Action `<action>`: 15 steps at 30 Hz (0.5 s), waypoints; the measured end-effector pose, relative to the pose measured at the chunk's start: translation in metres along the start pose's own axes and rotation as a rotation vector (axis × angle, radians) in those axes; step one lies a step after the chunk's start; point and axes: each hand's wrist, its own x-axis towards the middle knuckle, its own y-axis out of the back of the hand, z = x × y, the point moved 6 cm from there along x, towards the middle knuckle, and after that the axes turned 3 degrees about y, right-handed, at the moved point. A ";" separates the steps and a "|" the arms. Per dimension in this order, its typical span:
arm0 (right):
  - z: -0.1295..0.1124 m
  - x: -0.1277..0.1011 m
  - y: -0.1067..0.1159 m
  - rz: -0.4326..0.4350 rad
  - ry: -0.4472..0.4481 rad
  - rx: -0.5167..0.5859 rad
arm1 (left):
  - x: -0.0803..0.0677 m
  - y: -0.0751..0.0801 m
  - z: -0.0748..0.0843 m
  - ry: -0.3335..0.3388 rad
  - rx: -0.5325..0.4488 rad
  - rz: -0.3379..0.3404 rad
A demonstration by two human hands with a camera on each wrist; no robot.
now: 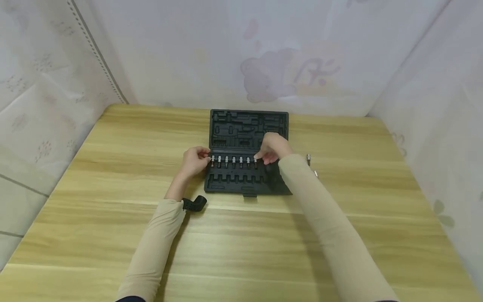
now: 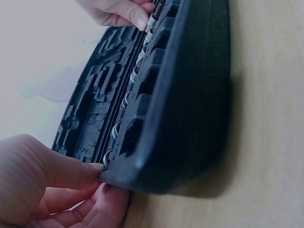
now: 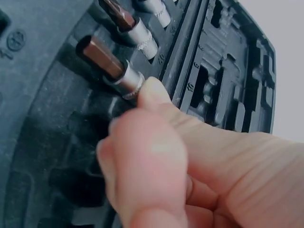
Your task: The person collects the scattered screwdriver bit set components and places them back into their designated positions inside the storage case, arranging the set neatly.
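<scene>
Table (image 1: 113,235): light wood grain, pale printed sheeting hung on three sides. Black case (image 1: 247,126) lies open flat, mid-table toward the far edge, lid half away from the person, tray half near.

Row of seven bits (image 1: 234,161) sits in the tray slots just below the hinge, chrome ends toward the hinge.

Left hand (image 1: 195,160) at the case's left edge by the first bit: fingers curled, thumb on top and fingers under the corner in the left wrist view (image 2: 57,185), so gripping the case. Right hand (image 1: 272,147) at the right end of the row, fingers curled; thumb tip rests on the chrome collar of the end bit (image 3: 111,66). Probably pinching it, though the other fingers are blurred.

Black elbow-shaped part (image 1: 195,204) on the table by the left sleeve. Two small loose bits (image 1: 308,158) right of the case, apart from it.
</scene>
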 end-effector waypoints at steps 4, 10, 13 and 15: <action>-0.008 -0.006 0.002 -0.015 -0.037 -0.019 | -0.001 0.002 0.000 0.004 0.005 0.008; -0.014 -0.009 0.000 0.000 -0.029 -0.064 | -0.002 0.001 -0.002 0.004 0.009 0.000; -0.013 -0.002 -0.001 0.020 -0.030 -0.095 | -0.001 0.000 -0.002 0.007 0.018 -0.001; -0.012 0.001 0.000 0.035 -0.019 -0.117 | 0.000 0.000 0.000 0.000 0.021 0.003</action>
